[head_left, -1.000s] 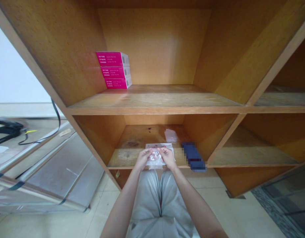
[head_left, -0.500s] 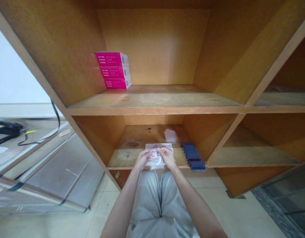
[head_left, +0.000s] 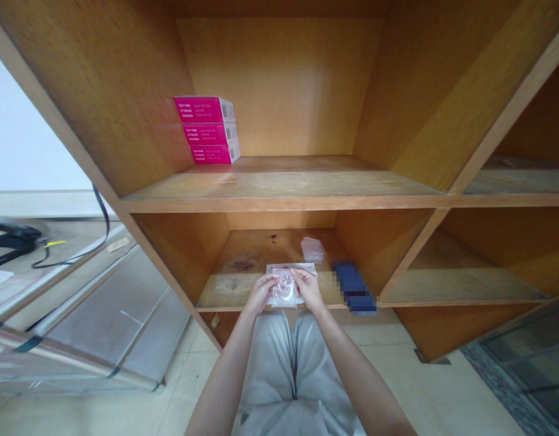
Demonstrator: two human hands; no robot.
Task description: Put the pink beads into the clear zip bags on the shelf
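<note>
left hand [head_left: 261,293], right hand [head_left: 309,289] — narrow grip on plastic bag [head_left: 284,289] — pink boxes [head_left: 207,130] unreadable

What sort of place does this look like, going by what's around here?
Probably a storeroom or stockroom: bare wooden shelves, a stack of pink boxes, and strapped, plastic-wrapped panels beside the shelving.

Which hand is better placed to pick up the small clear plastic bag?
Probably the right hand: it lies nearer the small clear plastic bag than the left hand; both pinch a clear plastic packet.
</note>
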